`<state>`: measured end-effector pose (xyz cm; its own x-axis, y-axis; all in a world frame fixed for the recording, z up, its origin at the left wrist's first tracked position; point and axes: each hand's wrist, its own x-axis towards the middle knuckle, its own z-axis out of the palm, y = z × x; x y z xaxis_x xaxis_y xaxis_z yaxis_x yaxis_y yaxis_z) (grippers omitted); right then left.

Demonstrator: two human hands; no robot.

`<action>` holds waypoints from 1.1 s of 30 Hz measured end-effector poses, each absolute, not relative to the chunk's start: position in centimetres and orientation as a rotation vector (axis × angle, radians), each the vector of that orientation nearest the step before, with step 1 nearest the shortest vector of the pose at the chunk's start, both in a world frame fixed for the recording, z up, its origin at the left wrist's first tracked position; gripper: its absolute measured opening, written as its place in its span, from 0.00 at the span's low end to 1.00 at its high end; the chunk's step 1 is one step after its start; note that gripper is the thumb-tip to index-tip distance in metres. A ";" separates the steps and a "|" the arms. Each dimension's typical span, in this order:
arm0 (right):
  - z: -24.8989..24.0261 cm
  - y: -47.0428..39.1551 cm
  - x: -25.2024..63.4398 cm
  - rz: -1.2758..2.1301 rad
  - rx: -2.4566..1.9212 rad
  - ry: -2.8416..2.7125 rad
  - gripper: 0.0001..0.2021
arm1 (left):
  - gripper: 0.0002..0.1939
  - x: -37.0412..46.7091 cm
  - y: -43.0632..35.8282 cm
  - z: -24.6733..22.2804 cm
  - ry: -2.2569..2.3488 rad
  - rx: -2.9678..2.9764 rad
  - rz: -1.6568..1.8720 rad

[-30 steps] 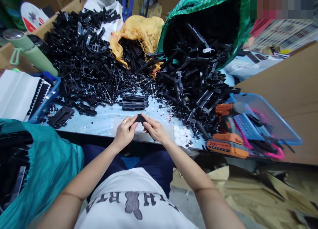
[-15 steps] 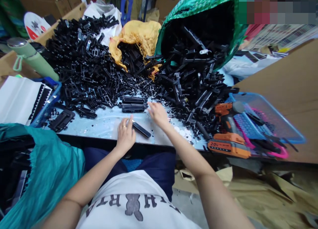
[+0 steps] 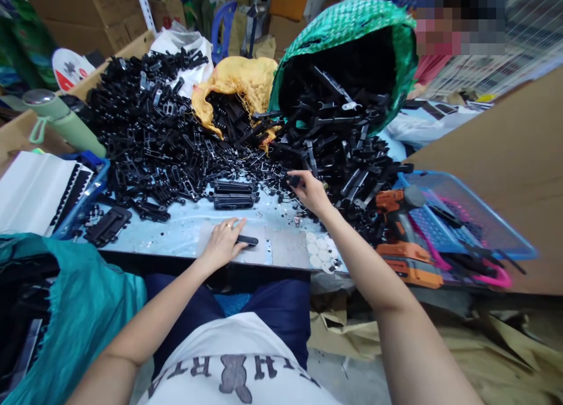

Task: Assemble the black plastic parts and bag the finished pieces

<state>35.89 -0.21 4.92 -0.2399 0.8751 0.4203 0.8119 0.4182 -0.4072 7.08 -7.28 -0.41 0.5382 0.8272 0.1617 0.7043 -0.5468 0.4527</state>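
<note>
My left hand (image 3: 222,242) rests low over the work surface, its thumb and fingers around one end of a slim black plastic bar (image 3: 250,241) that lies flat. To the right and farther back, my right hand (image 3: 311,193) pinches a small black piece (image 3: 294,181) between thumb and fingertips, at the edge of a scatter of small metal pins (image 3: 273,173). Its exact kind is too small to tell. Just beyond my left hand, several assembled black bars (image 3: 235,195) lie side by side.
Behind lies a large heap of black parts (image 3: 145,129), with a yellow sack (image 3: 250,74) and a green sack (image 3: 343,27) spilling more. An orange cordless drill (image 3: 407,235) stands right, before a blue basket (image 3: 479,211). White discs (image 3: 320,251) lie near the front edge. A green bottle (image 3: 65,123) stands left.
My right hand has moved right and lifted a small black piece. My left hand has shifted slightly and now has its fingers around the black bar, which lies more level.
</note>
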 end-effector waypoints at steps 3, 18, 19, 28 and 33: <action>4.4 -5.7 32.9 0.429 -1.258 -1.621 0.13 | 0.34 8.5 -6.4 0.2 1.162 2.155 0.969; 2.5 -12.8 31.9 0.390 -1.487 -2.874 0.19 | 0.20 8.7 -6.5 0.4 0.822 2.398 0.309; 2.0 -13.1 31.7 0.406 -1.517 -2.876 0.20 | 0.19 8.5 -6.1 0.0 0.807 2.456 0.209; 1.3 -13.6 29.6 0.228 -1.761 -2.793 0.22 | 0.27 9.1 -7.0 0.0 0.905 2.585 0.229; 2.7 -14.2 28.5 0.008 -1.756 -2.760 0.21 | 0.24 8.7 -7.4 -1.4 0.913 2.560 0.451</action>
